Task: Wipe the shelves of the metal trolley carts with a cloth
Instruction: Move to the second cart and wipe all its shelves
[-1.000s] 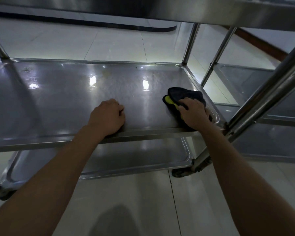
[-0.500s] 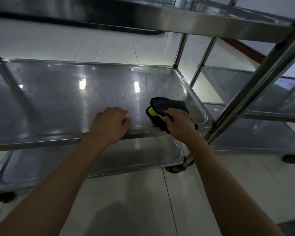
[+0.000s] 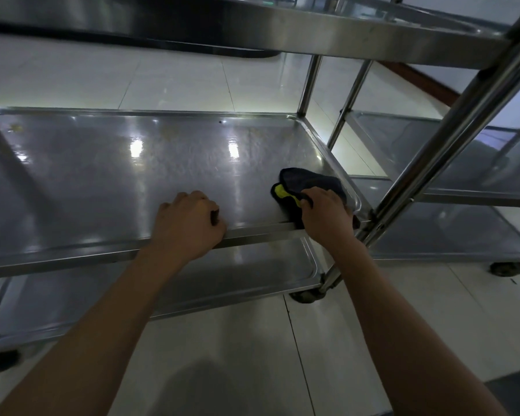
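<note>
Two bare hands work at the near edge of the middle shelf [image 3: 108, 175] of a metal trolley cart [image 3: 451, 139]. Right hand [image 3: 324, 214]: fingers curled and closed round a dark cloth [image 3: 309, 180] with a yellow patch, pressing it onto the shelf at the near right corner, just inside the raised rim and close to the corner post. Part of the cloth spreads out beyond the knuckles toward the far side; a bit hangs at the shelf lip under the wrist. Left hand [image 3: 189, 223]: loosely fisted, fingers curled, resting on the front rim of the same shelf, well left of the cloth; whether it grips the rim or only leans on it, cannot tell. Shelf is shiny steel, bright reflections of ceiling lights on it, a few faint yellowish smudges and a small dark speck toward the far edge. Top shelf [image 3: 312, 34] overhead, bottom shelf [image 3: 237, 274] below, a caster [image 3: 305, 295] at the near right leg. Second cart [image 3: 463, 163] stands just beside on the right. Pale tiled floor [image 3: 222, 355], dim room.
</note>
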Motion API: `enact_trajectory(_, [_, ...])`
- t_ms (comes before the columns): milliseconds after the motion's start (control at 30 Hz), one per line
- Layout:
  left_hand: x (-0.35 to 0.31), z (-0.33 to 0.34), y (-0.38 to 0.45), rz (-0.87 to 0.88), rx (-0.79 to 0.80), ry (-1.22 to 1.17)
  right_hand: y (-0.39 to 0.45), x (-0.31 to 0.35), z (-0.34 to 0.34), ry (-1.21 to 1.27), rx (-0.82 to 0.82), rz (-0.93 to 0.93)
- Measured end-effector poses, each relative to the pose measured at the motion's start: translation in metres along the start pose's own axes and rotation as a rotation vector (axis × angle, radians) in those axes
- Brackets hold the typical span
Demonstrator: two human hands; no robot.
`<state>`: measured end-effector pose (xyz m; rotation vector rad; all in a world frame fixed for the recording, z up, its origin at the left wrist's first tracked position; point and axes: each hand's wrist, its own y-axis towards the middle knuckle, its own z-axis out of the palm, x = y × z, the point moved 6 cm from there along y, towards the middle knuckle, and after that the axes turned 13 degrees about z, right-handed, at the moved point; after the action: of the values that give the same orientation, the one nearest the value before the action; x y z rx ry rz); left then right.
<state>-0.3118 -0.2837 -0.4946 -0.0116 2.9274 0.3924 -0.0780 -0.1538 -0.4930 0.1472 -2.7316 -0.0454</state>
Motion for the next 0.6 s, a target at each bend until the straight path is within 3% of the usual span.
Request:
enact_trajectory(100, [-0.015, -0.002, 0.016, 0.003, 0.013, 0.02, 0.011, -0.009, -0.001, -0.021, 0.032, 0.04])
enact_trajectory(267, [-0.067, 0.016, 0.06, 0.093, 0.067, -0.163, 0.025, -0.014, -0.001, -0.022, 0.045, 0.072])
enact_trajectory(600, [-0.104, 0.041, 0.095, 0.132, 0.094, -0.028, 0.076, -0.015, 0.001, -0.034, 0.095, -0.004])
